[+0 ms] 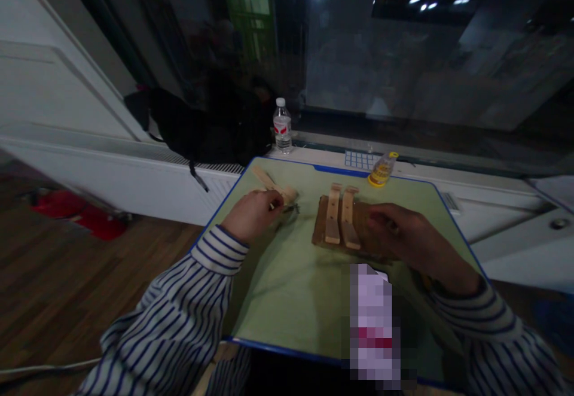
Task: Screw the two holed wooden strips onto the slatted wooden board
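Observation:
My left hand is over the table's left side, its thumb and fingers closed in a pinch. What they hold, if anything, is too small to name. Right beside its fingertips lie small dark pieces, possibly screws, and light wooden parts lie just beyond. Two narrow wooden strips with hooked ends and small holes, a left one and a right one, rest side by side on a brown board. Over that board's right end is my right hand, fingers curled together; their tips are blurred and shadowed.
The green tabletop has a blue edge. At its back stands a glue bottle with a yellow cap. A water bottle and a black bag are by the window. A pixelated patch covers something near the front edge.

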A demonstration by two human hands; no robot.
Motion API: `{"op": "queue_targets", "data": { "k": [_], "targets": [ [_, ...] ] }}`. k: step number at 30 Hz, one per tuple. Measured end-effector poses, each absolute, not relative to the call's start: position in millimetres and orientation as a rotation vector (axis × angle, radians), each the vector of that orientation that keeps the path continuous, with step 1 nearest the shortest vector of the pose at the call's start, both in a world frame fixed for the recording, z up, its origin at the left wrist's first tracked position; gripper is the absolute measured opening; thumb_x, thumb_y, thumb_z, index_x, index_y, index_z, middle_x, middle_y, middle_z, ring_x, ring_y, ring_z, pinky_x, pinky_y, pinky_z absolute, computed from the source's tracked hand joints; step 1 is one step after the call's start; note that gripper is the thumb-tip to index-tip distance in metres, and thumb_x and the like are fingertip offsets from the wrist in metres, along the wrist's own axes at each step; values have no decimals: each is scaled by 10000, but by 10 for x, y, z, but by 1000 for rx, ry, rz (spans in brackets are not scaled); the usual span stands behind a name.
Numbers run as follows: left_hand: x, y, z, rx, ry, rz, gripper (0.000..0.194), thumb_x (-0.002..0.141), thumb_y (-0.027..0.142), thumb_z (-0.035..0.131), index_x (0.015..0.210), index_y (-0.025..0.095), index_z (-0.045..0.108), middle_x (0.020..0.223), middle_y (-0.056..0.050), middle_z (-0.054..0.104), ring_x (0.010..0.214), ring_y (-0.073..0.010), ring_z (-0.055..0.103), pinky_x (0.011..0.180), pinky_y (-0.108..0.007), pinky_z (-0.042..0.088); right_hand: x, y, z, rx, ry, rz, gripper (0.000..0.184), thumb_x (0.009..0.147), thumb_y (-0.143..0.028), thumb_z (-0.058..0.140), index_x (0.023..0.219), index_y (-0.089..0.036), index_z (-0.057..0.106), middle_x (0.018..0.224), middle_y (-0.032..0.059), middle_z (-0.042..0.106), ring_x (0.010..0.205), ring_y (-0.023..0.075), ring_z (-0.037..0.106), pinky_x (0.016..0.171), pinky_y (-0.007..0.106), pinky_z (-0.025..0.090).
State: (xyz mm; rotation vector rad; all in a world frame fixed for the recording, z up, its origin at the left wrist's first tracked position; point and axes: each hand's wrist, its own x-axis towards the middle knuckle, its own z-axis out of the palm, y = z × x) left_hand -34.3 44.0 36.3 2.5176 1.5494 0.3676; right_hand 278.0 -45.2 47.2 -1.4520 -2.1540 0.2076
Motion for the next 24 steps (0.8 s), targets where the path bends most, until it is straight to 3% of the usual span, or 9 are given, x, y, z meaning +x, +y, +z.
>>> {"op": "queue_targets", "data": {
  "k": [9, 18, 24],
  "targets": [
    [-197, 351, 481, 2408, 1290, 606, 225, 851, 343, 549, 911, 198, 710, 884, -37, 736, 773, -168, 657, 669, -237, 454, 2740, -489, 533, -1432, -2156, 216, 192, 898, -296, 509, 1057, -238, 600, 935, 20, 702, 758, 149, 662, 647, 270, 509],
    [213, 307, 630, 2281, 1046, 721, 223, 857, 340, 576, 871, 182, 733, 766, -12, 728, 670, -138, 635, 604, -219, 440, 2585, -432, 644, -1363, -2167, 202, 208, 898, -230, 496, 1048, -204, 638, 983, 54, 705, 860, 173, 663, 777, 307, 516],
    [486, 305, 648, 2188, 831, 786, 209, 880, 315, 561, 893, 177, 718, 848, -17, 731, 769, -139, 650, 683, -226, 480, 2465, -377, 669, -1323, -2157, 190, 187, 892, -251, 538, 1037, -206, 647, 954, 56, 711, 845, 188, 667, 765, 330, 523]
  ]
}}
